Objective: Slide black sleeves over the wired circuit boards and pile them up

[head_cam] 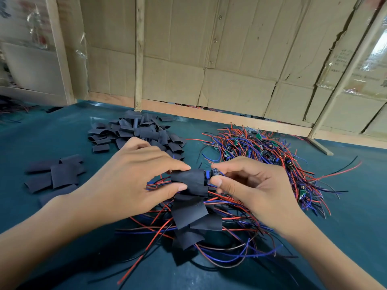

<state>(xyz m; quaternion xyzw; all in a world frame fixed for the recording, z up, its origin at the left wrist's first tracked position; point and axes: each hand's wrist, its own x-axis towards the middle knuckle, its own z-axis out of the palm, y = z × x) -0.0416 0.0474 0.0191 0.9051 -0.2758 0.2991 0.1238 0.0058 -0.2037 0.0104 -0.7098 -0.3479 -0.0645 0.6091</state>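
My left hand (134, 174) pinches a black sleeve (191, 181) between thumb and forefinger. My right hand (249, 185) pinches the end of a wired circuit board (213, 173), whose black capacitor and blue part stick out of the sleeve's right end. Red and blue wires trail out of the sleeve to the left. Below my hands lies a pile of sleeved boards (194, 218) with red, blue and black wires spread around it.
A heap of empty black sleeves (136, 130) sits behind my left hand, and a few flat sleeves (56, 174) lie at the left. A tangle of bare wired boards (266, 151) lies at the right. Cardboard walls with wooden battens (138, 53) close the back of the green table (52, 139).
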